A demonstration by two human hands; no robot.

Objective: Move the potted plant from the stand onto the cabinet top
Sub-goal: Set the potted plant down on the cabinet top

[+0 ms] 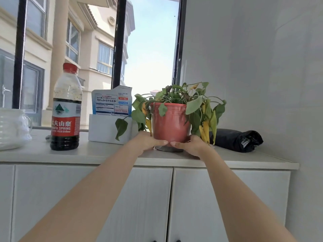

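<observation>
A potted plant [170, 123] with a red pot and drooping green and yellow leaves stands upright on a dark saucer on the white cabinet top [104, 154]. Both hands clasp the base of the pot: my left hand [148, 141] on its left side, my right hand [189, 144] on its right side, fingertips almost meeting in front. The stand is not in view.
A plastic bottle [66, 109] with dark liquid stands to the left, beside a white ribbed container [12, 128] at the left edge. A white box [104, 130] holding a blue packet sits behind the plant's left side. A black folded bundle [236, 139] lies at the right near the wall.
</observation>
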